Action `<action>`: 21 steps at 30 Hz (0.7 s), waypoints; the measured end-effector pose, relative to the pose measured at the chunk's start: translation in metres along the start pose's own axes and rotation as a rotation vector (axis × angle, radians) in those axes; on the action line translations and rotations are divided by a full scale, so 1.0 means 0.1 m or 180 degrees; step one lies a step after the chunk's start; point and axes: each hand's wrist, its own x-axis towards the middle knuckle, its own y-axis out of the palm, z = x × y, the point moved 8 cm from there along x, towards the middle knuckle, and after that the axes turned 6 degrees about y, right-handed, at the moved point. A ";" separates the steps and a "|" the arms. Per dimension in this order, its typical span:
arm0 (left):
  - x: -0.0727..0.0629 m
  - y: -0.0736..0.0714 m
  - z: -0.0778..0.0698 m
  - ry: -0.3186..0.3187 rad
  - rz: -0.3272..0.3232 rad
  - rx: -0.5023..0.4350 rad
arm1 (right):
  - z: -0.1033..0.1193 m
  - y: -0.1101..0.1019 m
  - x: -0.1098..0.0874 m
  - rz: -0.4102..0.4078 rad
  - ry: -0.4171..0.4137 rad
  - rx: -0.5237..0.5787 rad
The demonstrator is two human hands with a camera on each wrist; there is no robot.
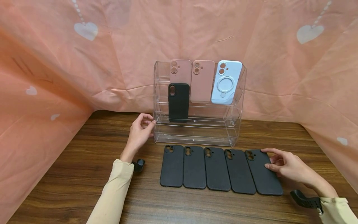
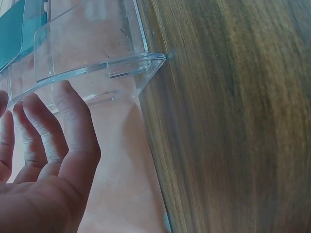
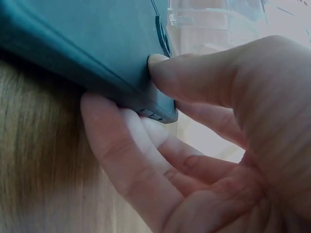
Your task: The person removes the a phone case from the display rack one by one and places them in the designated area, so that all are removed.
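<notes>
- Head: the right hand (image 1: 289, 166) pinches the rightmost black phone case (image 1: 265, 175), at the end of a row of five on the table (image 1: 70, 174), in front of the clear rack (image 1: 193, 140). The neighbouring case (image 1: 240, 174) lies right beside it, so a sideways drag could skew the row.
- Left wrist: the left hand (image 1: 141, 129) has loosely bent fingers, grasping nothing, at the rack's side edge; contact is hard to confirm. A careless push could shift the rack.
- Right wrist: thumb on top, fingers at the side edge; gripped near one corner, the case could pivot or slip.
</notes>
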 end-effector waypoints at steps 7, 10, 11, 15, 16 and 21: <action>0.00 0.00 0.01 -0.0027 0.0000 -0.0034 | -0.04 0.02 0.00 0.0050 0.0078 -0.0026; 0.00 0.01 0.02 -0.0037 0.0010 -0.0025 | -0.04 0.02 0.00 0.0070 0.0078 -0.0021; 0.00 0.01 0.02 -0.0039 0.0013 -0.0026 | -0.04 0.02 0.00 0.0076 0.0070 -0.0019; -0.01 0.01 0.01 -0.0047 0.0022 -0.0025 | -0.02 0.04 0.00 0.0143 0.0039 0.0017; -0.01 0.01 0.01 -0.0047 0.0024 -0.0025 | -0.03 0.05 0.01 0.0166 0.0038 0.0032; -0.01 0.01 0.00 -0.0050 0.0020 -0.0021 | -0.07 0.05 0.01 0.0231 0.0061 0.0125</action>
